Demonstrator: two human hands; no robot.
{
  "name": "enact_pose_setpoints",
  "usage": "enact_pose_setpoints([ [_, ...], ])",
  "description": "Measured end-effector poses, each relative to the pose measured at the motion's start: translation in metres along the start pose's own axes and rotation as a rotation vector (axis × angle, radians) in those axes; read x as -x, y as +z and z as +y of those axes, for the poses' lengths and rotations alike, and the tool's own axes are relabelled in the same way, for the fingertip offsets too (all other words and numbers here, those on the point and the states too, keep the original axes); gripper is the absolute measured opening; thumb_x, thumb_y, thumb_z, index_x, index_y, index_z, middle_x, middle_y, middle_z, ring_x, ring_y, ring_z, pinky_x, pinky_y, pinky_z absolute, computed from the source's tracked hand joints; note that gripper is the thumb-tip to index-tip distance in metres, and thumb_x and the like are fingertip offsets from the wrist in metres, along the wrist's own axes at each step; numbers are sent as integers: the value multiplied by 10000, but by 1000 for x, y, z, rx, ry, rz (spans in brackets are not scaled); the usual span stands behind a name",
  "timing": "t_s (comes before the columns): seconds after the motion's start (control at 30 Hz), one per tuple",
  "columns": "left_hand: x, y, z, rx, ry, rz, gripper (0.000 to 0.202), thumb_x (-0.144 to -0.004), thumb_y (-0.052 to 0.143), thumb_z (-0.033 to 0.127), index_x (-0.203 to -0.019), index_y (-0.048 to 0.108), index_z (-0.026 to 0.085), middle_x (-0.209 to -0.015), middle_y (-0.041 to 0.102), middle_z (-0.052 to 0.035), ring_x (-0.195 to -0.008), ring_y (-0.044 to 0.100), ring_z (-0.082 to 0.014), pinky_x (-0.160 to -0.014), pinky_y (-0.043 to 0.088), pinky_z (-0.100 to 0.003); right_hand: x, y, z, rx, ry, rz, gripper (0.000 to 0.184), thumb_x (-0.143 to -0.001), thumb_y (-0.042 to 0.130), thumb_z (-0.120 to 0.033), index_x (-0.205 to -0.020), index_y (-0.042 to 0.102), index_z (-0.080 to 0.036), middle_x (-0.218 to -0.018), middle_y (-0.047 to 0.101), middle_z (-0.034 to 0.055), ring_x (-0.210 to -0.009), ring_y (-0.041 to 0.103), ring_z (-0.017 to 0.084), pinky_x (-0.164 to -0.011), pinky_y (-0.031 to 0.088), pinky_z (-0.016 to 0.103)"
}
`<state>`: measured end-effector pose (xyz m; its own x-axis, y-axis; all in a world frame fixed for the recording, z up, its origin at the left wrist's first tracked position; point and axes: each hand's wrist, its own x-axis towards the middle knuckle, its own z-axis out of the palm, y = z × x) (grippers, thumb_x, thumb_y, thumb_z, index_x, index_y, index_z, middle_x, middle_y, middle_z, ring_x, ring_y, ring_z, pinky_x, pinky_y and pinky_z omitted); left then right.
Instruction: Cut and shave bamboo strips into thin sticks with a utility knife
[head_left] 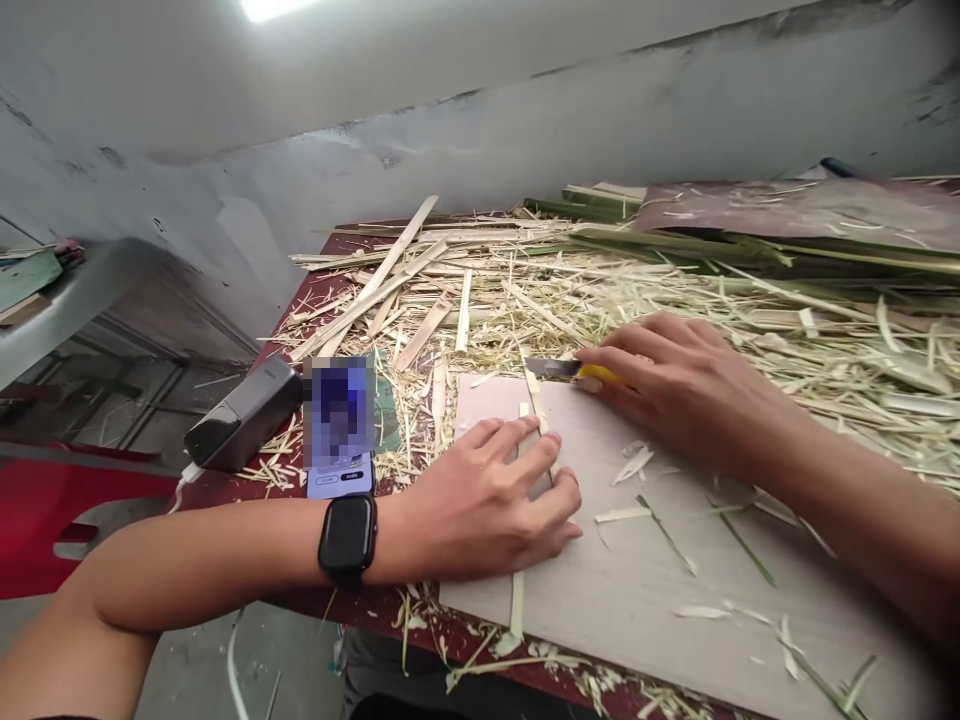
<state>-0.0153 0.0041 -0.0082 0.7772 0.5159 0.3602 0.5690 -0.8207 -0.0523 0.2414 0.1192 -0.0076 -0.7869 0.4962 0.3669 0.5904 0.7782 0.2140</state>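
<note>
My left hand (pixel 502 495) presses down on the wooden board (pixel 660 610), its bent fingers pinning a thin pale bamboo strip (pixel 535 395) there. Another pale strip (pixel 517 605) emerges below the palm, and a small greyish piece lies partly hidden under the fingers. Closed around a yellow utility knife (pixel 598 373), my right hand (pixel 660 375) rests at the board's far edge. The knife's dark blade (pixel 551 367) points left, beside the far end of the pinned strip; whether they touch I cannot tell.
Shavings and split strips (pixel 480 290) cover the dark red table behind the board. Left of it lie a lit phone (pixel 339 478) and a grey power bank (pixel 244 415) with a white cable. Loose slivers (pixel 634 463) are on the board. A red stool (pixel 45 525) stands at left.
</note>
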Motion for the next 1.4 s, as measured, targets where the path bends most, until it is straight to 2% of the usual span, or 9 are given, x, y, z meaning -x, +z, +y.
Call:
enact_pose_setpoints([
  [0.1,-1,0,-1,-4,4,9,391,-1068,532,437,-1226,676,109,-1330,697,-202,-1271,663,-352,-974,565,-456,5,-3,3,-33,5,8,288,-1082,449,-196,-1175,720,-169,-1020,721,121,-940,555,263,-854,435,398],
  [0.2,-1,-1,-2,-21,9,41,382,-1066,527,441,-1193,690,120,-1293,723,-176,-1237,683,-345,-955,574,-442,7,-7,3,-85,6,30,290,-1066,449,-151,-1191,710,-170,-989,712,113,-896,575,244,-832,455,384],
  [0.43,-2,-2,0,-34,14,14,384,-1042,565,434,-1200,694,108,-1301,731,-190,-1236,703,-373,-984,578,-473,10,-4,6,-203,19,17,217,-1062,534,-303,-1135,712,-202,-1007,710,112,-888,605,269,-813,485,417],
  [0.6,-3,-3,2,-31,16,-7,401,-1042,558,440,-1220,685,104,-1311,730,-193,-1247,698,-380,-1007,571,-484,14,0,9,-319,55,8,224,-1064,507,-257,-1173,700,-227,-1032,704,100,-886,603,248,-829,500,400],
  [0.7,-4,-3,2,-36,16,4,399,-1052,534,440,-1203,685,104,-1294,737,-192,-1228,707,-379,-985,576,-482,15,-1,8,-355,82,0,230,-1073,508,-330,-1165,701,-245,-1061,701,106,-902,597,265,-836,491,431],
  [0.9,-7,-5,2,-49,14,-3,382,-1058,521,432,-1176,682,106,-1281,743,-191,-1205,716,-378,-963,580,-474,13,-5,2,-331,34,71,228,-1051,590,-332,-1209,692,-203,-1122,677,126,-927,567,266,-866,452,446],
  [1.07,-7,-3,2,-49,4,17,387,-1053,533,438,-1166,690,103,-1261,755,-172,-1202,721,-373,-960,585,-469,14,-2,3,-320,46,46,249,-1057,588,-326,-1219,698,-171,-1110,669,126,-918,562,251,-850,450,418],
  [1.2,-6,-2,2,-49,-3,28,454,-1054,538,472,-1180,702,67,-1270,756,-174,-1225,714,-355,-996,576,-451,14,-1,9,-267,59,33,232,-1062,554,-237,-1224,705,-169,-999,675,99,-851,552,226,-795,437,378],
  [1.4,-5,0,0,-3,22,75,485,-1006,628,529,-1109,728,66,-1219,770,-175,-1208,724,-383,-1009,585,-463,13,-17,3,-231,24,39,267,-1065,500,-132,-1300,628,-117,-915,623,63,-732,555,161,-666,439,293],
])
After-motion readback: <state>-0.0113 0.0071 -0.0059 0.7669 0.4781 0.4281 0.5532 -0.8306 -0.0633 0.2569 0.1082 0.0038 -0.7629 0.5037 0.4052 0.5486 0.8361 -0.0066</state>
